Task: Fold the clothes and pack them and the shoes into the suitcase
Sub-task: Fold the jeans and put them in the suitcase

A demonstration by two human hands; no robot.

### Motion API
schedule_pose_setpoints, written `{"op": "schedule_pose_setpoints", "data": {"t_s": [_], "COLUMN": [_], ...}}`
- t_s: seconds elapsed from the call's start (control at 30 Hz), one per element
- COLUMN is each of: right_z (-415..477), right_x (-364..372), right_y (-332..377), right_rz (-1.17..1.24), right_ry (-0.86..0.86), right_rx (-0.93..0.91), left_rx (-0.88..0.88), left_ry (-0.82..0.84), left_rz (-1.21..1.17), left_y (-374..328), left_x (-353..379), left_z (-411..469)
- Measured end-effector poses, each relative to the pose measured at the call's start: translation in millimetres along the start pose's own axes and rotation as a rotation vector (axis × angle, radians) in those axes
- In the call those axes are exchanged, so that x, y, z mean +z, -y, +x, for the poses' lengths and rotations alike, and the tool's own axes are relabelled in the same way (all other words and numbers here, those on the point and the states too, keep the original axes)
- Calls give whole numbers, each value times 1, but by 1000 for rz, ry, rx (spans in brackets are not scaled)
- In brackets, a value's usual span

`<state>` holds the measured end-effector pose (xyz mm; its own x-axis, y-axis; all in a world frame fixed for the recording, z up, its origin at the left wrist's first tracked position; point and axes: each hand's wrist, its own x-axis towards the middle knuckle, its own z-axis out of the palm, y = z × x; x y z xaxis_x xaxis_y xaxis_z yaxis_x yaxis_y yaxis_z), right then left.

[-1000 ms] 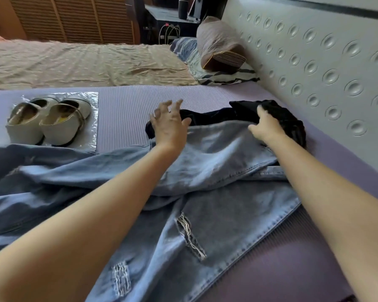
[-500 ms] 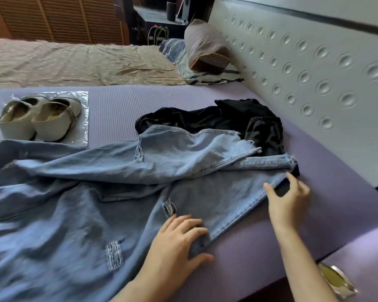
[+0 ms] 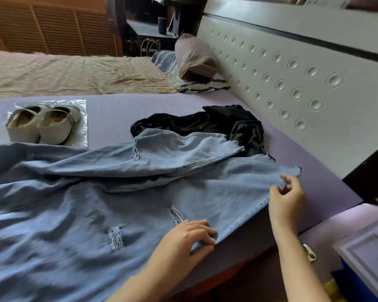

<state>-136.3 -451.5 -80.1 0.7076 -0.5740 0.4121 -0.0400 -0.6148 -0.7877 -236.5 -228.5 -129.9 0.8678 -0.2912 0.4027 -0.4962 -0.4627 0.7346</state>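
- Purple ribbed mat (image 3: pixel 109 118) covers the near part of a bed, with a beige bedspread (image 3: pixel 74 73) beyond it and a dimpled pale headboard (image 3: pixel 292 83) along the right.
- The left grip (image 3: pixel 190 234) lies palm down on the near seam of the jeans (image 3: pixel 140 192), fingers curled over the edge and holding the denim.
- The right grip (image 3: pixel 286 197) is raised, wrist bent, and pinches the frayed hem of the nearer leg, which is lifted just off the mat.
- The jeans spread from the left edge across the mat; the farther leg's hem overlaps a bunched black garment (image 3: pixel 216 123).
- Shoes (image 3: pixel 44 125) sit side by side on a clear plastic sheet (image 3: pixel 81 118), far left.
- Bare mat lies between the sheet and the black garment, and right of the hem. The mat's near edge runs just below the left grip.
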Motion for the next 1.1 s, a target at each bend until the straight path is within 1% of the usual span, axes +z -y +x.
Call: {"op": "schedule_pose_setpoints", "data": {"t_s": [0.03,0.1,0.17,0.27,0.33,0.4,0.47,0.5,0.53,0.57,0.63,0.7,0.77,0.8,0.9,1.0,1.1], "right_z": [-4,-16,-28,-35,-37,-39,-35,-31,-28,-24,-18,-14,-9,-6,4,9,7], "right_x": [-4,-11,-19,-25,-26,-23,-18,-15,-9,-2,16,35,49,53,53,49,49], "right_y": [-8,-22,-34,-48,-54,-54,-47,-40,-33,-25,-14,-11,-16,-20,-34,-39,-42], "right_rz": [-97,-245,-299,-329,-372,-440,-445,-430,-414,-405,-426,-481,-581,-653,-794,-807,-834], "right_ry": [24,60,83,87,97,92,79,114,200,323,568,763,888,917,901,844,818], "right_rx": [-6,23,40,24,20,-23,-111,-157,-182,-182,-217,-279,-296,-302,-312,-265,-273], "left_rx": [-4,15,69,131,75,70,83,56,7,-66,-259,-377,-429,-454,-476,-504,-495], "left_ry": [43,78,74,121,145,83,-6,-54,-86,-97,-23,55,132,164,209,254,298], "left_rz": [-9,-2,45,111,169,339,510,566,616,662,712,734,731,729,718,707,727], "left_y": [1,7,7,-2,-8,-5,3,10,17,24,35,43,48,48,48,53,58], "left_x": [5,15,21,21,16,7,-9,-16,-25,-32,-46,-53,-53,-53,-48,-45,-42], "left_z": [-5,-16,-21,-21,-22,-23,-20,-20,-19,-18,-17,-12,-6,-3,7,13,9]}}
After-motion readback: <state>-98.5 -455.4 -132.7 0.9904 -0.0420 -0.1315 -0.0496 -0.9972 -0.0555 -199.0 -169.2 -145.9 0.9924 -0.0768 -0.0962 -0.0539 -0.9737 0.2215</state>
